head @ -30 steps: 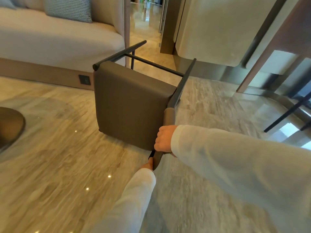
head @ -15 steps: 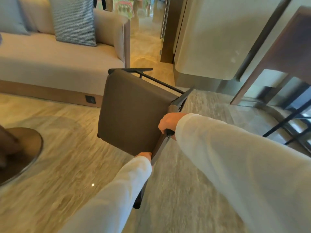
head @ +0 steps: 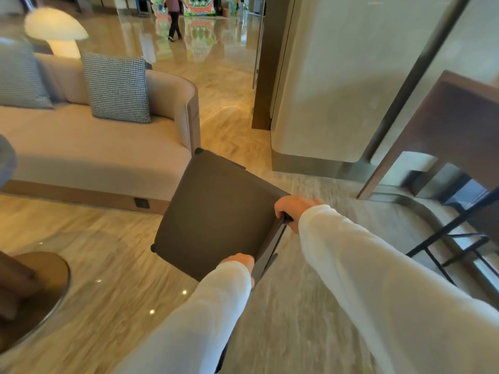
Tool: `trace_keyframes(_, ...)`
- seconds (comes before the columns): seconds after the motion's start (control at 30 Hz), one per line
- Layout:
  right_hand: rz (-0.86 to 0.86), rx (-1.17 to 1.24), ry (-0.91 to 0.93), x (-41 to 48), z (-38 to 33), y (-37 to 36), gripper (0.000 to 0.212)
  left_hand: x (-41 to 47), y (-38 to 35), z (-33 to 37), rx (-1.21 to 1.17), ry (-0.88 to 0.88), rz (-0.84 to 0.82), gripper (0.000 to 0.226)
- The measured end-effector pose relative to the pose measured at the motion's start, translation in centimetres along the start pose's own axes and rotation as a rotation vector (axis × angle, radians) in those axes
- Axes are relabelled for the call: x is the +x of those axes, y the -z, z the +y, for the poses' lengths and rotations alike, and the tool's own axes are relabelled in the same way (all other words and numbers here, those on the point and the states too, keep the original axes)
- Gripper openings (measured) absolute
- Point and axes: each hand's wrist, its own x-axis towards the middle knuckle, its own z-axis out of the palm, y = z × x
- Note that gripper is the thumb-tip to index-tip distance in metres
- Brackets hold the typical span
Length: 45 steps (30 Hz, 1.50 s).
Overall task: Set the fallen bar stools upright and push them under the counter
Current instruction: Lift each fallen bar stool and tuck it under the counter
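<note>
- The stool (head: 218, 217) has a square padded seat in smooth, matte brown, with rounded corners. Dark metal tips show at two of those corners, and a dark rail runs along the seat's right edge.
- It is in the middle of the view, above the floor (head: 108, 271) between the sofa (head: 81, 149) and the table (head: 459, 125). The seat faces up and its legs are mostly hidden beneath, so I cannot tell whether the feet touch down.
- The right hand (head: 295, 209) is wrapped around the far end of the rail.
- The left hand (head: 239, 261), half covered by a white sleeve, curls over the near end of the same edge.
- The floor is polished, veined stone in beige and grey, with glints of ceiling lights.
- The sofa is beige fabric with a curved arm, and a houndstooth cushion (head: 117, 87) rests on it.
- A mushroom-shaped lamp (head: 55, 31) glows behind it.
- On the right, the table is dark wood, and a thin black frame (head: 445, 238) stands under it.
</note>
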Motion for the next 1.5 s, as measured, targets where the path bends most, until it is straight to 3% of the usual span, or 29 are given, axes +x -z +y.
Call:
trace_keyframes(0.13,0.117,-0.027,-0.087,0.5,3.0,2.4,0.019,1.0,4.6,2.5,-0.023,-0.011,0.038,0.031)
trace_keyframes(0.27,0.072,-0.116,-0.2,1.9,5.1,4.2,0.032,2.3,7.9,4.8,0.004,-0.018,0.068,0.03)
trace_keyframes(0.37,0.099,-0.374,-0.147,3.1,6.3,4.6,0.046,3.5,10.1,6.1,0.016,-0.036,0.068,0.03)
trace_keyframes(0.47,0.104,-0.621,0.078,4.4,8.0,4.1,0.044,4.8,12.0,7.3,0.032,-0.058,0.064,0.032)
trace_keyframes(0.6,0.064,-0.539,0.014,6.3,10.3,4.3,0.037,6.5,14.3,8.7,0.044,-0.065,0.082,0.04)
trace_keyframes(0.7,0.071,-0.488,-0.058,8.3,12.4,5.3,0.03,8.0,14.8,9.4,-0.047,-0.036,0.118,0.059)
trace_keyframes(0.8,0.08,-0.46,-0.1,10.2,15.0,6.2,0.029,9.0,13.8,9.8,-0.188,-0.001,0.073,0.079)
trace_keyframes(0.9,0.098,-0.447,-0.115,11.8,18.1,6.7,0.031,10.5,14.2,10.7,-0.253,0.013,0.023,0.085)
trace_keyframes(1.07,0.087,-0.423,-0.136,12.2,22.7,7.0,0.03,12.3,17.6,13.7,-0.171,-0.07,-0.006,0.085)
trace_keyframes(1.3,0.074,-0.24,-0.333,8.7,29.5,4.6,0.027,14.7,20.0,18.1,-0.022,-0.138,0.008,0.074)
trace_keyframes(1.4,0.064,-0.2,-0.428,6.4,31.5,2.9,0.025,15.8,19.7,19.0,-0.071,0.02,0.08,0.046)
trace_keyframes(1.5,0.049,-0.177,-0.428,5.3,32.2,1.6,0.029,16.6,19.4,18.2,-0.184,0.15,0.135,0.043)
